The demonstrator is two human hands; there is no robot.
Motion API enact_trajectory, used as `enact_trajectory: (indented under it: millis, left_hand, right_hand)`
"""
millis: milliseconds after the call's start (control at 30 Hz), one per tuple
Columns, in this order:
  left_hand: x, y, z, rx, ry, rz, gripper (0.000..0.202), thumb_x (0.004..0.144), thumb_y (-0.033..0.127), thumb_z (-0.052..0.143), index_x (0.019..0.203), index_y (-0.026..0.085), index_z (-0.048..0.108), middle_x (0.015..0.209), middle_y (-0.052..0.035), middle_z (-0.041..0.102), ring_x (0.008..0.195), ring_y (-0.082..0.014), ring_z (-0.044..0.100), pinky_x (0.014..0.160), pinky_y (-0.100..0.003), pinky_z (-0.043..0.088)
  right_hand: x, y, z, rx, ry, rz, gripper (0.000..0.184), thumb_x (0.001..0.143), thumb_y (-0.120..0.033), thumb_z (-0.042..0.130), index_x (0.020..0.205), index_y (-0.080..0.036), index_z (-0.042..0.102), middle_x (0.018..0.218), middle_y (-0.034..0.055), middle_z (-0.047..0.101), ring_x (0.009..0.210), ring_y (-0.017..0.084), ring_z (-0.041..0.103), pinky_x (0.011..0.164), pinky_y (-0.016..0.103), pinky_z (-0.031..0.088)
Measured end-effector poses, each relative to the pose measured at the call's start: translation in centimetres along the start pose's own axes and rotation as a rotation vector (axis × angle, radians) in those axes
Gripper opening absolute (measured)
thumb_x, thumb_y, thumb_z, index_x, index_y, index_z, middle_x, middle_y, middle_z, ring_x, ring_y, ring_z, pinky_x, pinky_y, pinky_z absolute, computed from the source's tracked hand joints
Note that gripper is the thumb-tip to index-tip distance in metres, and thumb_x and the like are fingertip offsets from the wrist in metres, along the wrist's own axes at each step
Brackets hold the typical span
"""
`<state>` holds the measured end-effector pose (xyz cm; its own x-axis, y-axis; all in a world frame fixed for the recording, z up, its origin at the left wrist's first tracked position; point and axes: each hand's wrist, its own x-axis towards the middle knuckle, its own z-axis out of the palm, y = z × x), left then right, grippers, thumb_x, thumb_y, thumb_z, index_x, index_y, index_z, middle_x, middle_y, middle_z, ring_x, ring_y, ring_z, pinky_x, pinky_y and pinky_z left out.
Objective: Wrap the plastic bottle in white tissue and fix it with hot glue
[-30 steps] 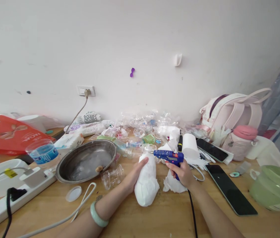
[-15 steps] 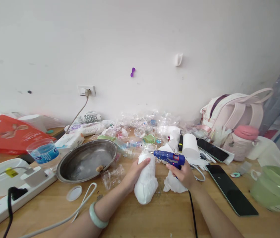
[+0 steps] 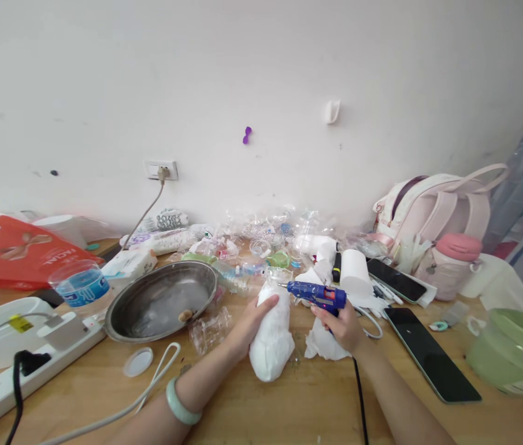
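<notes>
My left hand (image 3: 246,327) grips a white paper-wrapped bottle (image 3: 272,337) lying on the wooden table (image 3: 289,408), thumb on top of it. My right hand (image 3: 342,324) holds a blue glue gun (image 3: 317,293) by its handle. The gun's nozzle points left at the top end of the wrapped bottle. Its black cord (image 3: 359,395) runs down along my right forearm. Crumpled white tissue (image 3: 323,346) lies under my right hand.
A steel bowl (image 3: 162,300) sits left of the bottle, with a power strip (image 3: 34,358) and a water bottle (image 3: 80,285) further left. A tissue roll (image 3: 354,272), phones (image 3: 430,352), a pink flask (image 3: 449,266), a backpack (image 3: 432,207) and a green basin (image 3: 511,352) stand right. Clear plastic scraps (image 3: 265,238) crowd the back.
The wrapped bottle has shifted slightly toward me under my left hand. The glue gun has stayed at nearly the same spot near the bottle's top.
</notes>
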<state>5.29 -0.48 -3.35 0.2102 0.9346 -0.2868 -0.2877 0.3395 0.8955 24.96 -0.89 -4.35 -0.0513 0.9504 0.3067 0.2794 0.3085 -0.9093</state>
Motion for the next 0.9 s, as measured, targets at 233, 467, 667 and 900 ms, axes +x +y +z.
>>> enact_trajectory:
  millis: [233,467,667,900]
  left_hand:
    - [0.7,-0.4,-0.5,-0.095,-0.007,-0.063,0.045,0.071,0.041,0.067,0.105,0.012,0.062,0.089,-0.0118,0.071,0.091,-0.0282,0.065,0.077,-0.034,0.05]
    - [0.7,0.0,-0.7,-0.253,-0.036,-0.208,0.039,0.08,0.04,0.055,0.097,0.006,0.064,0.071,-0.0113,0.071,0.063,-0.0224,0.066,0.06,-0.031,0.05]
    - [0.9,0.1,-1.0,-0.375,-0.058,-0.239,0.041,0.085,0.042,0.046,0.085,0.006,0.066,0.064,-0.0107,0.07,0.052,-0.0196,0.062,0.058,-0.031,0.049]
    - [1.2,0.1,-0.8,-0.552,-0.208,-0.29,0.054,0.088,0.049,0.037,0.084,0.005,0.069,0.069,-0.013,0.072,0.06,-0.0201,0.066,0.06,-0.03,0.05]
  right_hand:
    - [0.1,0.1,-0.2,0.01,0.014,0.012,0.016,0.072,-0.037,0.061,0.071,-0.021,0.059,0.045,-0.0041,0.046,0.048,0.016,0.047,0.047,0.029,0.038]
    - [0.3,0.6,-0.2,0.024,0.021,-0.044,0.016,0.073,-0.036,0.062,0.071,-0.02,0.059,0.045,-0.0051,0.045,0.045,0.014,0.045,0.046,0.028,0.038]
    - [0.3,0.8,-0.2,0.027,0.056,-0.028,0.017,0.072,-0.036,0.063,0.074,-0.02,0.059,0.047,-0.0055,0.046,0.043,0.013,0.043,0.045,0.027,0.038]
    - [0.4,0.0,-0.4,0.044,0.075,-0.014,0.018,0.072,-0.036,0.064,0.067,-0.02,0.057,0.047,-0.005,0.047,0.042,0.012,0.042,0.041,0.025,0.034]
